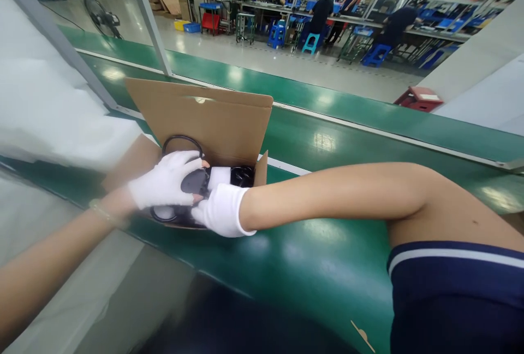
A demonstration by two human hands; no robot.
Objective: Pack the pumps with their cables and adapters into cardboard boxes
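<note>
A brown cardboard box stands with its lid up on the green work surface. My left hand, in a white fingertip-less glove, has its thumb and fingers curved round a dark grey rounded object inside the box. A thin black loop rises behind that hand; whether it is a cable or a band I cannot make out. Beside the grey object are a white block-like piece and a glossy black wrapped item. My right hand, also gloved in white, reaches into the front of the box, its fingers mostly hidden.
Blurred white material rises at the left, near a grey metal post. A small cardboard scrap lies near the front edge. Across the aisle, several people sit at a long workbench with blue stools.
</note>
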